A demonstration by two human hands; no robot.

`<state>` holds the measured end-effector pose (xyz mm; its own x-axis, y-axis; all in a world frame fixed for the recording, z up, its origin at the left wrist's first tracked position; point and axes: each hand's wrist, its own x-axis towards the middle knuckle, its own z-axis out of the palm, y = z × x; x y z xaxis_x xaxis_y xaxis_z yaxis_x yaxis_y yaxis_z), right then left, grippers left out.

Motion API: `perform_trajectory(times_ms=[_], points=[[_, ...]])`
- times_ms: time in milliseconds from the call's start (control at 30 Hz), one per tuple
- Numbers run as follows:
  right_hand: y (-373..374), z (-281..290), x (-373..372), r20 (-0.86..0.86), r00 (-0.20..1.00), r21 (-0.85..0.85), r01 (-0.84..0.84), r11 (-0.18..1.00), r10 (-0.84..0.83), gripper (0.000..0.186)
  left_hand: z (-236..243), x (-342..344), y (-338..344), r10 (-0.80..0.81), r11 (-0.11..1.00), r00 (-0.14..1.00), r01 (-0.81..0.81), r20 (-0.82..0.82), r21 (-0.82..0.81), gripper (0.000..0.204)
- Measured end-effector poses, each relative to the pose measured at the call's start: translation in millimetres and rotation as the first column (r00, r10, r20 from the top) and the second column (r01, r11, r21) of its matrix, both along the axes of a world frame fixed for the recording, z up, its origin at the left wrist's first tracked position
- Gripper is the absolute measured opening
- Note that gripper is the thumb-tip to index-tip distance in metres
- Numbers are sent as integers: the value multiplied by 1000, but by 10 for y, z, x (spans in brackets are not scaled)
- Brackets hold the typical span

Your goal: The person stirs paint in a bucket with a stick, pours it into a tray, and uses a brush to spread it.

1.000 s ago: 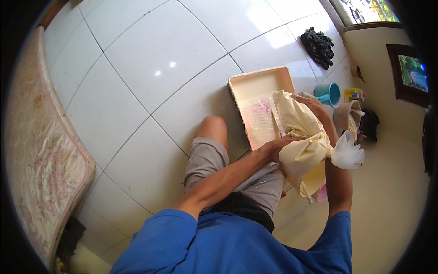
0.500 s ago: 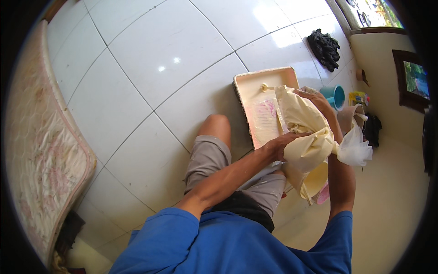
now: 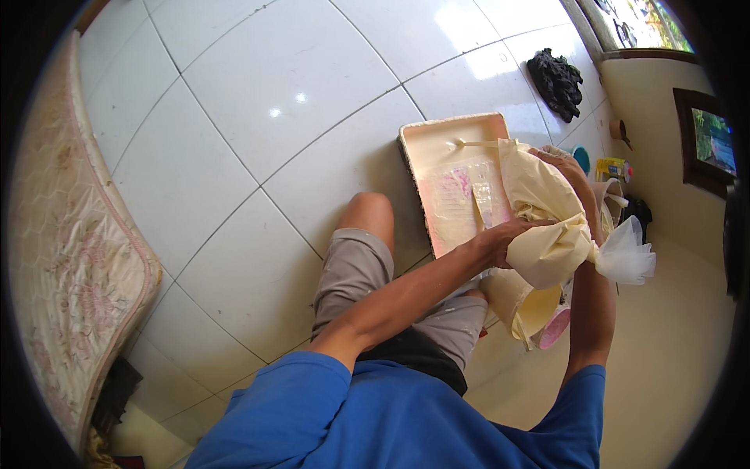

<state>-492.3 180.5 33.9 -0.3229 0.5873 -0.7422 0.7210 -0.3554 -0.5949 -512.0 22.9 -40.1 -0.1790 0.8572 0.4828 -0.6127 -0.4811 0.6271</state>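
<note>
Both my hands grip a bulging plastic bag [image 3: 547, 250] of cream paint, its clear gathered end tied off on the right. My left hand [image 3: 508, 236] is closed on the bag's near left side, and my right hand [image 3: 564, 166] wraps its far right side. A thin cream stream [image 3: 478, 144] runs from the bag's far left end into the paint tray [image 3: 469, 125] under it. Cream paint coats the tray, and a wet clear plastic sheet with pink marks [image 3: 465, 186] lies inside. Some fingers of both hands are hidden by the bag.
Beside my right forearm stand a cream bucket [image 3: 541, 306] and a pink container [image 3: 555, 328]. Beyond my right hand are a teal pail [image 3: 580, 159], a yellow package [image 3: 612, 170] and a crumpled black bag [image 3: 556, 84]. A mattress [image 3: 94, 273] leans at the left.
Both hands have shifted the bag a little to the right, uncovering more of the tray. The stream now shows longer, and the bag hides more of the teal pail.
</note>
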Motion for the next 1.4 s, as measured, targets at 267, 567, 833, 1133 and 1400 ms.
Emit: perform_trajectory(times_ms=[267, 567, 833, 1133, 1400], points=[[94, -92, 34, -35, 999, -21, -2, 1000, 1, 17, 91, -57, -127, 190, 981, 964, -195, -186, -10, 37], [-128, -200, -43, -81, 997, -93, -16, 996, 8, 16, 253, -250, -552, -239, 458, 406, 848, 882, -266, 50], [21, -66, 42, -87, 995, -6, -52, 999, 51, 15, 173, -23, -324, -340, 475, 481, 829, 808, -293, 34], [487, 42, 496, -8, 928, 351, -347, 870, 374, 16, 255, 158, -11, -445, 640, 475, 762, 759, -101, 33], [522, -107, 442, -121, 989, 155, 98, 983, -80, 14, 239, 148, -49, -396, 502, 375, 853, 838, -144, 35]])
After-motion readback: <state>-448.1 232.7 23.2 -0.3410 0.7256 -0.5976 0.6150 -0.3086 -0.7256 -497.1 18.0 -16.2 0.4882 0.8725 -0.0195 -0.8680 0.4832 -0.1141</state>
